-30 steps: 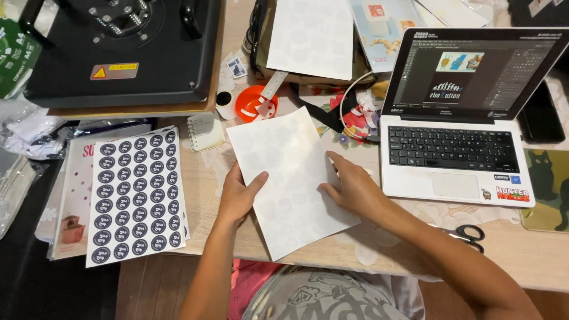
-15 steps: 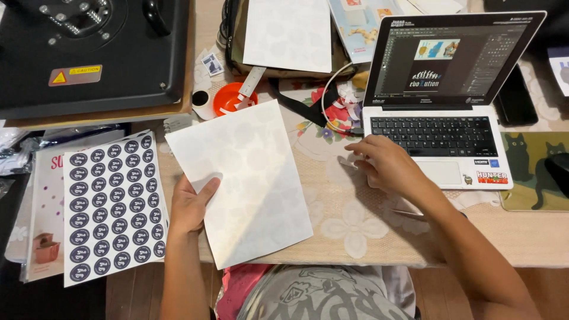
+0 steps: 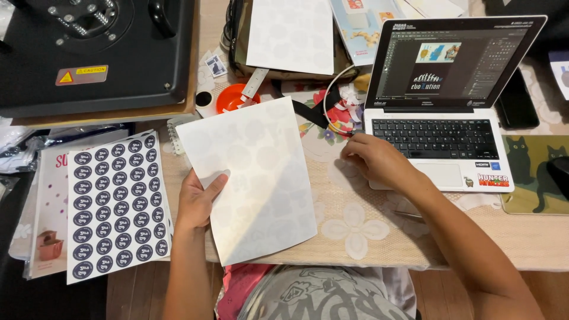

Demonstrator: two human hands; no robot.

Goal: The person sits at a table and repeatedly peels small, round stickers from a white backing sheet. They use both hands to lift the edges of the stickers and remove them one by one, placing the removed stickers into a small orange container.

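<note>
The right hand (image 3: pixel 376 159) left the white sheet (image 3: pixel 255 178) for the laptop (image 3: pixel 441 139).

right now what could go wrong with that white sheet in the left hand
The left hand grips the white sheet by one edge only, so it might sag or crease. The sheet's far corner sits close to the orange cup and could knock it. The right hand is off the sheet, by the laptop.
</note>
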